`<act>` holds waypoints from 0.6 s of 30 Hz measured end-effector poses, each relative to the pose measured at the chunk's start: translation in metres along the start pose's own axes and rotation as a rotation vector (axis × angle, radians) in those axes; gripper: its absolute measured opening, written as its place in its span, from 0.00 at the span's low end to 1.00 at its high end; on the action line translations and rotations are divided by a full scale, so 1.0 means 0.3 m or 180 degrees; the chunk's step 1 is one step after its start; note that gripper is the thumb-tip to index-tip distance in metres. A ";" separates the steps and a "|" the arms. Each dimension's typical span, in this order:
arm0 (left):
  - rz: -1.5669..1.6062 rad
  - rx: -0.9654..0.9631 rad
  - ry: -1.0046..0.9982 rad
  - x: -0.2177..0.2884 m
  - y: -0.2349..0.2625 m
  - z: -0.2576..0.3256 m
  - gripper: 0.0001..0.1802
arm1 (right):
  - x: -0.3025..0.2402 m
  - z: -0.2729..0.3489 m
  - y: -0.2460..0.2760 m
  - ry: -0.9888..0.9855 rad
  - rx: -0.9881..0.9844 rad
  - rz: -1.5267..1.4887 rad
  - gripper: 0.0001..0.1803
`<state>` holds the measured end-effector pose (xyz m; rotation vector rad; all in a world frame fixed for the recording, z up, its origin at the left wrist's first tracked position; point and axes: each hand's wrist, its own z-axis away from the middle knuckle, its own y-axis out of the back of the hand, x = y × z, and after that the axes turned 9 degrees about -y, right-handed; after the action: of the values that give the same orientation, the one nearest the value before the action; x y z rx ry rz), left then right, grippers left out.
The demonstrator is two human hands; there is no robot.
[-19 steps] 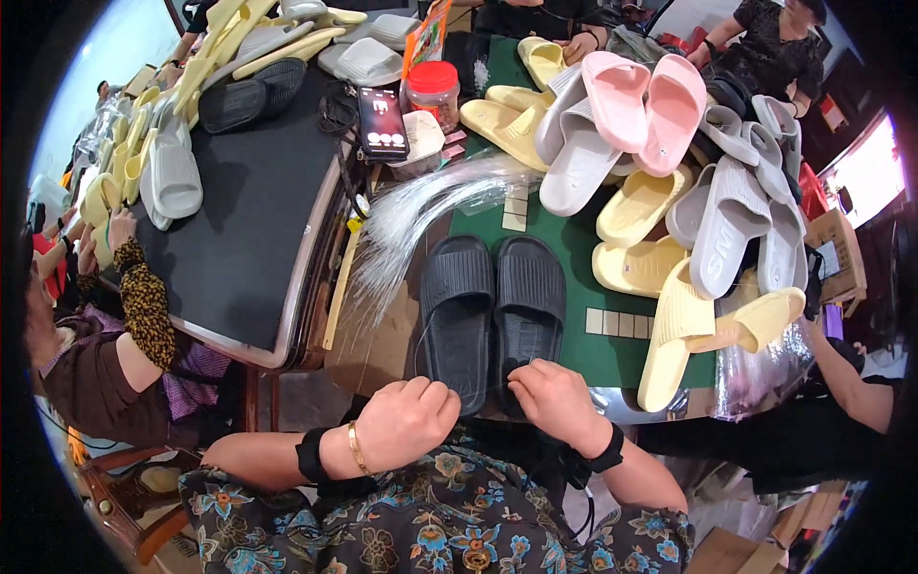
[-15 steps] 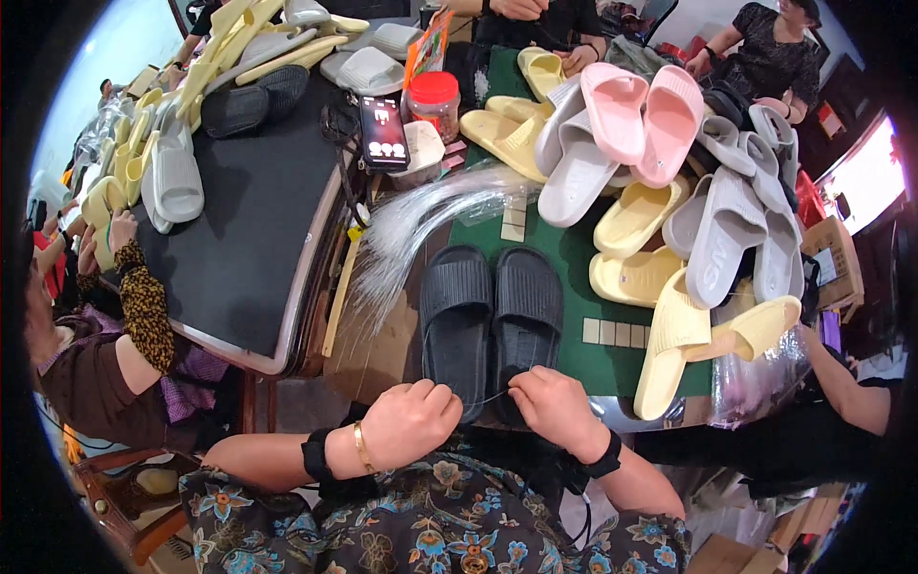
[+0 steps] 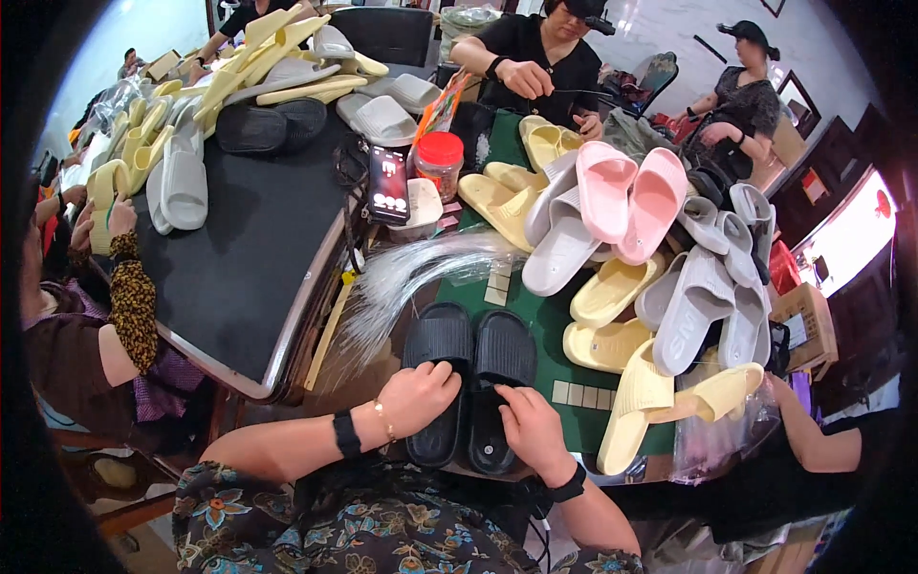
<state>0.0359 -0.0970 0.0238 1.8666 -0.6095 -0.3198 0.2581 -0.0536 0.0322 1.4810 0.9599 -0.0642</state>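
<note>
A pair of black slide slippers stands side by side in front of me, toes pointing away. My left hand (image 3: 419, 397) is closed over the left slipper (image 3: 437, 337), thumb and fingers pressed together at the back of its strap. Over the right slipper (image 3: 505, 354) my right hand (image 3: 534, 429) is bent, its thumb and forefinger pinched close to the strap's rear edge. Anything thin between the fingers is too fine to make out. Beyond the slippers lies a fanned bundle of clear plastic strands (image 3: 397, 273).
Pink slippers (image 3: 608, 191), grey slippers (image 3: 696, 311) and yellow slippers (image 3: 636, 402) are heaped on the right. A red-lidded jar (image 3: 440, 161) and a phone (image 3: 388, 187) stand beyond the strands. A black table (image 3: 249, 277) adjoins on the left; other people work around.
The view has tilted up, so everything sits lower. Both hands have moved forward from the slippers' heels to their straps. The thin clear strand stretched between my hands before is no longer discernible.
</note>
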 end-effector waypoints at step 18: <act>0.0598 -0.0920 0.2377 -0.342 -0.078 -0.140 0.21 | 0.217 -0.384 -0.081 -0.1618 0.0162 0.1008 0.16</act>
<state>-0.0229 -0.0009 0.0108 1.4841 -0.2008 0.3889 0.2289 0.0730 -0.0022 1.5445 0.3129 -0.2241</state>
